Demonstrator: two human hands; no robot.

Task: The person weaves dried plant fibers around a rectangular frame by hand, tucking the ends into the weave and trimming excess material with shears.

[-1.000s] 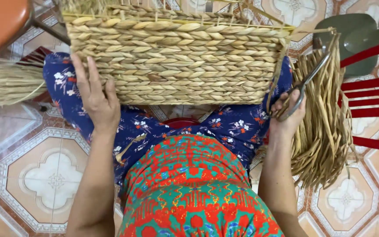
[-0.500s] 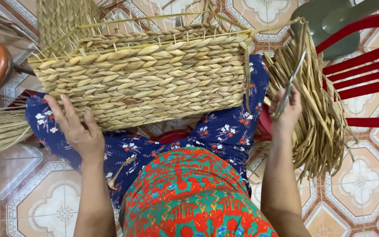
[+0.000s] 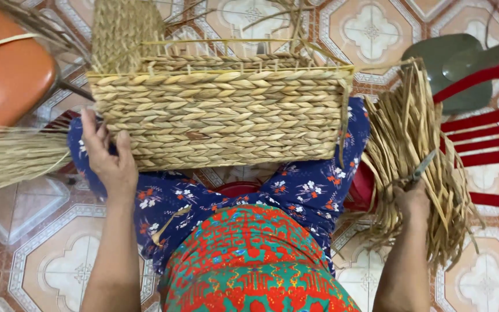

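A rectangular woven straw basket (image 3: 220,112) rests across my knees, its rim still bristling with loose stalk ends. My left hand (image 3: 108,162) presses against the basket's lower left corner, fingers spread on the weave. My right hand (image 3: 412,199) is off to the right, away from the basket, closed around a pair of scissors (image 3: 421,169) whose metal tips point up and right. This hand lies against a bundle of dried straw strips (image 3: 420,150) that hangs beside my right knee.
An orange seat (image 3: 7,72) stands at the upper left above a sheaf of thin dry stalks (image 3: 12,159). A red plastic chair (image 3: 486,124) and a green fan base (image 3: 454,66) stand on the right. Patterned floor tiles (image 3: 36,260) lie all around.
My right hand with the scissors has moved away from the basket's right edge to the straw bundle. The basket has shifted on my lap; my left hand slid down to its lower left corner.
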